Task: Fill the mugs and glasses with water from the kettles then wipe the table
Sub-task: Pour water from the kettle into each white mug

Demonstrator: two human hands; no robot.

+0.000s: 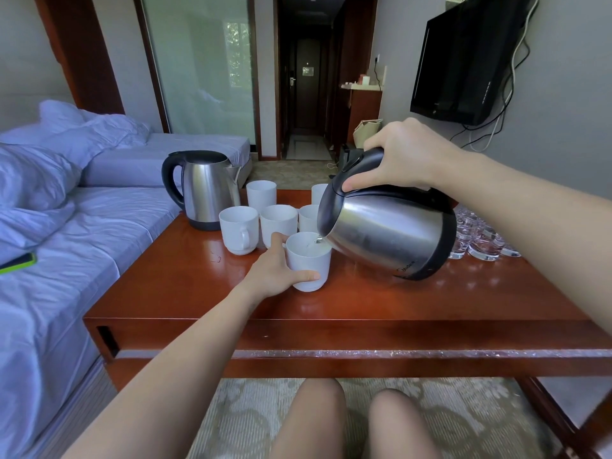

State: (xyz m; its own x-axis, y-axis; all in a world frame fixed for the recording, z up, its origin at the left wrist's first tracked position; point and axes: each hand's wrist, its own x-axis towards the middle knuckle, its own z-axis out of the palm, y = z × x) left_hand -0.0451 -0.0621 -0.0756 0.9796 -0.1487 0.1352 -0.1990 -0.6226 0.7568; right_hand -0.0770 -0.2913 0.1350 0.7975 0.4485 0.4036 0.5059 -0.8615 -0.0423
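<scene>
Steel kettle (387, 233), likely heavy: your right hand (404, 154) clamps its handle (367, 160); your left hand (275, 273) wraps the slick, breakable mug (309, 260).

left hand (275, 270): bare | right hand (400, 154): bare | knees (311, 415): bare (forearms (185, 359) too)

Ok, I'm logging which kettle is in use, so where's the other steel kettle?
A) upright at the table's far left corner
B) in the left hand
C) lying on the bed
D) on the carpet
A: the upright kettle stands at the far left corner of the table; the right hand tilts the pouring kettle over a white mug gripped by the left hand.
</scene>
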